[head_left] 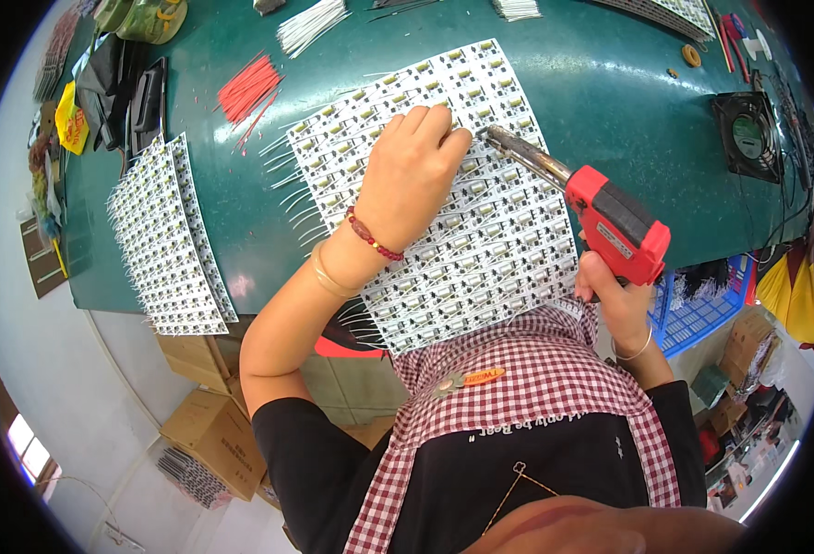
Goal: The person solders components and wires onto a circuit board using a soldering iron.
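Observation:
A large white circuit board panel (508, 217) lies in front of me, covered with rows of small parts; white wires stick out along its left edge. My left hand (416, 166) is over the panel's upper middle, fingers curled together in a pinch; what they hold, if anything, is hidden. My right hand (613, 294) grips a red and black soldering gun (617, 226) by its handle, at the panel's right edge. Its metal tip points left and down onto the board, just right of my left fingertips.
More wired panels (167, 235) lie at the left on the green table (647, 120). Red wires (248, 88) and white wires (312, 26) sit beyond the board. At the right stand a small black fan (748, 137) and a blue crate (702, 314); a tape roll (691, 56) lies farther back.

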`<state>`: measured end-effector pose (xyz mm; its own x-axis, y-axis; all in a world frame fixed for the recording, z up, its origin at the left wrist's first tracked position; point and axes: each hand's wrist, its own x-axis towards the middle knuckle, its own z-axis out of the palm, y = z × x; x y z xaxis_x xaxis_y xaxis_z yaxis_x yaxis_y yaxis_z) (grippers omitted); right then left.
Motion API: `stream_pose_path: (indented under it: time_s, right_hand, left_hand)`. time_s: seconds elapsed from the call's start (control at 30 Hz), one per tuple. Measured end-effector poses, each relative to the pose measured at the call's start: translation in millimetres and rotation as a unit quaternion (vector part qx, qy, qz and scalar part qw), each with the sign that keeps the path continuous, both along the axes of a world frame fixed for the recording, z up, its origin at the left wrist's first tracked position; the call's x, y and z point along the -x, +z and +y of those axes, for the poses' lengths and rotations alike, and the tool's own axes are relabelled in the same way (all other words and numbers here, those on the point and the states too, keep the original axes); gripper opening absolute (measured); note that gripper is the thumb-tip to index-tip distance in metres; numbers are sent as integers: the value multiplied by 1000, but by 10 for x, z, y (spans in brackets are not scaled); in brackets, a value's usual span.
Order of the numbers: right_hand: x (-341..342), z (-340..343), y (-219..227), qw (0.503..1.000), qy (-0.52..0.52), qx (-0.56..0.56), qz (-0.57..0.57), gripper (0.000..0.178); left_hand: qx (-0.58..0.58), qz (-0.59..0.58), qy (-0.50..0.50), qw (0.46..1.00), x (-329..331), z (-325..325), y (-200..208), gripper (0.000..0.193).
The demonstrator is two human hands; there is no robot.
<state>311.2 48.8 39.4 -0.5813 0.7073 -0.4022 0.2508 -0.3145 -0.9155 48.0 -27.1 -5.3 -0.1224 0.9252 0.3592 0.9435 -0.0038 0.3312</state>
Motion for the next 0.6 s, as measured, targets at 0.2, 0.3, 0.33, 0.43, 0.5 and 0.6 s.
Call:
stream_pose_path:
  time_s: [0.2, 0.3, 0.33, 0.43, 0.5, 0.6]
  right_hand:
    - [10, 0, 6, 1000, 15, -12, -7, 15]
    - [-24, 11, 44, 1000, -19, -2, -3, 12]
    - [-10, 20, 57, 1000, -19, -3, -3, 12]
    - [29, 48, 77, 998, 6, -63, 19, 37]
    - [14, 63, 69, 998, 2, -59, 9, 39]
    - [37, 65, 85, 999, -9, -39, 26, 39]
  left_hand:
    - [-8, 1, 2, 1000, -10, 13, -4, 19]
    - [-7, 7, 1, 1000, -4, 10, -8, 18]
    - [-7, 7, 1, 1000, -6, 9, -4, 18]
    - [6, 29, 3, 1000, -9, 4, 35, 17]
    - [17, 49, 1, 999, -9, -4, 55, 17]
    - [8, 59, 9, 998, -37, 3, 39, 17]
